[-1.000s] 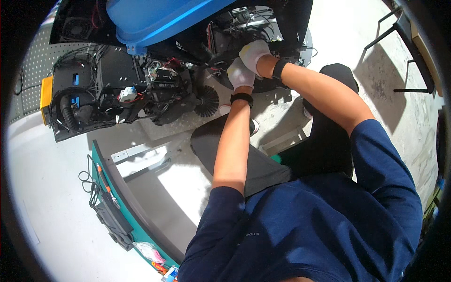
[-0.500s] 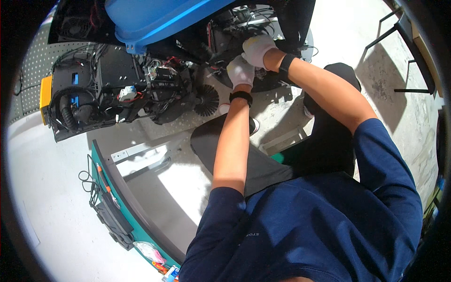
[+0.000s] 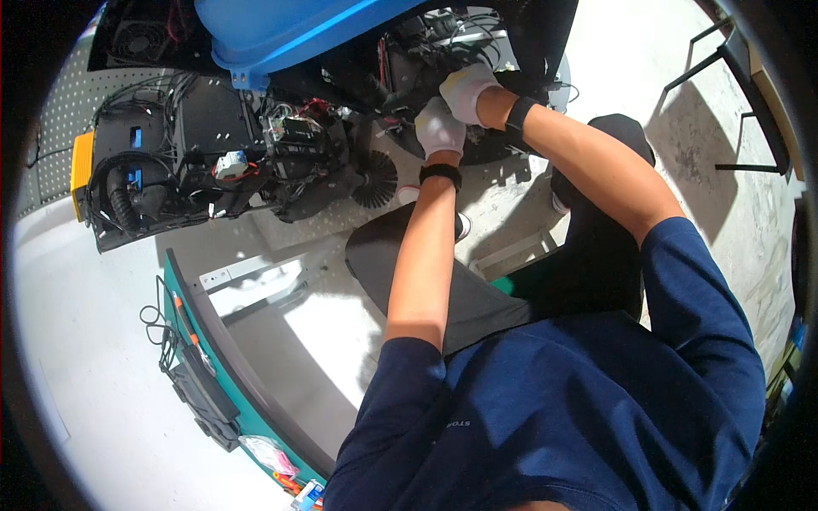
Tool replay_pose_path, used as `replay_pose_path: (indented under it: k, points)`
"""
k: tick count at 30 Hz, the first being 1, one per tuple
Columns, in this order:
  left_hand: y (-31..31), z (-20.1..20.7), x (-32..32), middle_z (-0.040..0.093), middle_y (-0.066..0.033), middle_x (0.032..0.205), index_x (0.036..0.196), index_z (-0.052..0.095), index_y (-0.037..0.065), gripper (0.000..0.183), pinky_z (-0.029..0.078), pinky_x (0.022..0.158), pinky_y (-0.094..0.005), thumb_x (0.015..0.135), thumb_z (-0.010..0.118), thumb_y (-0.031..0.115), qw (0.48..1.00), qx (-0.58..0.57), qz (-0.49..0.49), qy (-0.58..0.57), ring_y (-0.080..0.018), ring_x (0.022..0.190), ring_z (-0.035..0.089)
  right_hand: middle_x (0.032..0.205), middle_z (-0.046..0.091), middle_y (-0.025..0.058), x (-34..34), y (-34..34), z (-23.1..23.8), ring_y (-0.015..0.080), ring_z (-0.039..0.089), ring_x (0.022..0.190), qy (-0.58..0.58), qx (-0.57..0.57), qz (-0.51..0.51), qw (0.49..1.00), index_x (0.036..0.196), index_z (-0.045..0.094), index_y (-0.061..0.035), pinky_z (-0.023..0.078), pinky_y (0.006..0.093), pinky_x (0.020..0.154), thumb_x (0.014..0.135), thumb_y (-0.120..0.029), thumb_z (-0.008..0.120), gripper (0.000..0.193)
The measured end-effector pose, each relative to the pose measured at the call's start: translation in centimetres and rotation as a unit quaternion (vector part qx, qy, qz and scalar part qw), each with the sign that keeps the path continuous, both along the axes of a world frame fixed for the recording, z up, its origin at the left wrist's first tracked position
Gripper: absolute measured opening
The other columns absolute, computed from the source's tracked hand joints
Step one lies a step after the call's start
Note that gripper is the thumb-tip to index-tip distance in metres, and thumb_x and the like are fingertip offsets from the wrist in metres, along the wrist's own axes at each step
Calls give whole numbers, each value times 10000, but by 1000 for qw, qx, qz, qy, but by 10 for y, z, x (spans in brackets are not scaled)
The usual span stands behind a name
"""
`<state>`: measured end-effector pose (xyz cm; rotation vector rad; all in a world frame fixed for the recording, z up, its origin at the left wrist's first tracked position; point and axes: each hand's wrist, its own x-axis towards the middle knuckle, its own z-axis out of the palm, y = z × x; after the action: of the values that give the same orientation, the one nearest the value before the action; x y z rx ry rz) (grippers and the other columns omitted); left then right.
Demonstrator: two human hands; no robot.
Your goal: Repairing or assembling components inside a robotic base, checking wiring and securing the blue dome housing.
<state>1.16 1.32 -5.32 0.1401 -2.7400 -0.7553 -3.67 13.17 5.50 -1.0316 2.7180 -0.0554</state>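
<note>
Both my hands wear white gloves and are together at the near edge of a dark machine (image 3: pixel 400 64) packed with black cables. My left hand (image 3: pixel 440 129) is closed, knuckles up, just below the right one. My right hand (image 3: pixel 467 92) curls beside and slightly above it, its fingers bent down among the parts. What the fingers of either hand hold is hidden behind the gloves. A blue plastic cover (image 3: pixel 290 38) overhangs the machine to the left of my hands. A round black brush (image 3: pixel 374 180) lies below and left of them.
An opened black assembly (image 3: pixel 213 136) with wiring and a yellow end piece (image 3: pixel 83 176) stands at the left. A green-edged table (image 3: pixel 221 370) at lower left carries a black pouch (image 3: pixel 204 392) and small tools. A black metal frame (image 3: pixel 741 94) stands at far right.
My left hand has shifted very slightly to the right. My right hand stays in nearly the same place, and the view has moved a little.
</note>
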Motion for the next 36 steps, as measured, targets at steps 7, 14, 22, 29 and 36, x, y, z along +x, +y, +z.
replay_pose_path:
  k: [7, 14, 22, 29, 36]
  points:
    - [-3, -2, 0, 706, -232, 893, 845, 663, 34, 212, 550, 765, -463, 837, 691, 244, 998, -37, 38, -44, -419, 885, 685, 987, 751, 157, 5, -9, -1, 313, 732, 951, 20, 15, -32, 999, 970, 786, -86, 580, 411, 756, 832, -131, 626, 216]
    - [17, 9, 6, 713, -210, 901, 885, 700, 53, 215, 545, 759, -469, 848, 668, 262, 997, 24, 43, -66, -417, 887, 681, 1016, 747, 168, -3, 5, -26, 340, 727, 945, 11, 6, -20, 1000, 988, 782, -64, 579, 449, 764, 836, -166, 631, 237]
    - [10, 9, 2, 710, -207, 866, 854, 737, 70, 261, 545, 754, -473, 852, 608, 297, 996, 6, 67, -65, -404, 868, 686, 978, 741, 189, 3, 6, -20, 354, 726, 922, 28, -91, -64, 993, 943, 763, -44, 577, 455, 761, 833, -183, 625, 224]
    - [10, 8, 1, 717, -198, 899, 881, 737, 74, 281, 549, 754, -465, 861, 623, 331, 996, -7, 43, -77, -398, 888, 689, 970, 744, 180, 1, 1, -31, 338, 729, 922, 70, -70, -44, 994, 952, 759, -58, 585, 426, 749, 812, -99, 661, 176]
    - [4, -7, -5, 720, -198, 921, 907, 735, 79, 296, 555, 758, -460, 861, 640, 356, 995, -23, 35, -87, -401, 904, 690, 989, 746, 166, -3, -3, -35, 325, 731, 927, 65, -46, -34, 996, 958, 767, -66, 587, 420, 751, 795, -92, 684, 185]
